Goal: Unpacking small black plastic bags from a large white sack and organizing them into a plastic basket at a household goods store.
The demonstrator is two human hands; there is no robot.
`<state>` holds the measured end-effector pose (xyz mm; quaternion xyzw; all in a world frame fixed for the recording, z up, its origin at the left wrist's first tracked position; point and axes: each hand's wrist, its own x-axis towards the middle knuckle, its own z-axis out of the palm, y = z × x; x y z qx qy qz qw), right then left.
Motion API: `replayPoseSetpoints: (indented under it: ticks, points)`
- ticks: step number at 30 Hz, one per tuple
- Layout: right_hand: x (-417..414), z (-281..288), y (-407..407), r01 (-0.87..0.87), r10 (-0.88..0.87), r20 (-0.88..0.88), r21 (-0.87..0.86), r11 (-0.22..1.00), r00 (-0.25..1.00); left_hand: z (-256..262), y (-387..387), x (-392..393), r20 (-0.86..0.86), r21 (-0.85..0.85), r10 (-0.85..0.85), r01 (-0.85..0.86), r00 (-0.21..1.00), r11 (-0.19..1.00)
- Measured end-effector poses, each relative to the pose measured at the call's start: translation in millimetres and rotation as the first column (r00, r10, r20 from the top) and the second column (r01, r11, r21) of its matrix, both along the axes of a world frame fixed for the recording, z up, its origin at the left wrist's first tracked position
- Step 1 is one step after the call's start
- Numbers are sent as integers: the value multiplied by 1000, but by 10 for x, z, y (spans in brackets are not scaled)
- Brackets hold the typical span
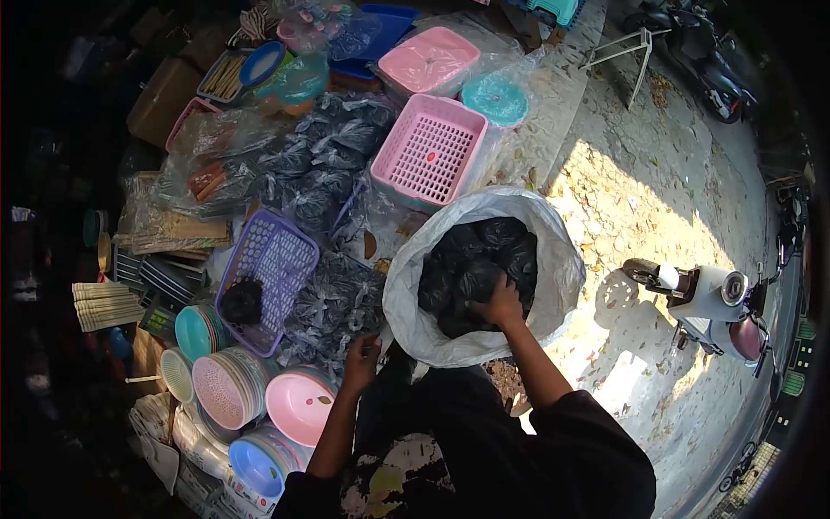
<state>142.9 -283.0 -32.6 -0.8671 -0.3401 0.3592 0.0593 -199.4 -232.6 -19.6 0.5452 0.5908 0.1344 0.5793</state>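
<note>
A white woven sack (557, 285) stands before me with its mouth rolled wide, holding several black plastic bundles (512, 250). Down inside it, my right hand (502, 301) grips one black plastic bundle (476, 282), thumb spread to the left. My left hand (362, 363) hovers left of the sack with loosely curled fingers and nothing visible in them. Just beyond it lies a pile of black plastic bags (337, 295). A purple plastic basket (275, 243) farther left contains one black bundle (242, 301).
Pink basket (428, 152) and more dark bags (324, 162) lie beyond the sack. Stacked colanders (224, 392), a pink basin (298, 405) and blue basins (256, 457) crowd the left. A scooter (707, 311) is parked on the leaf-strewn pavement (622, 214) at right.
</note>
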Motion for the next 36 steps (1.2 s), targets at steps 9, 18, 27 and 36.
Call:
replayPoseSetpoints:
  ticks: [9,18,27,36]
  points:
    - [-180,-465,-160,-138,136,241,-5,990,961,253,-112,25,45,52,38,-41,998,998]
    - [68,-592,-158,-458,405,344,89,884,847,246,-333,-109,37,101,133,-136,990,986]
    - [66,-697,-116,-451,418,245,98,887,875,250,-393,-40,56,74,151,-155,987,985]
    - [91,-378,-229,-410,373,184,254,876,909,164,-450,91,102,53,133,-139,986,989]
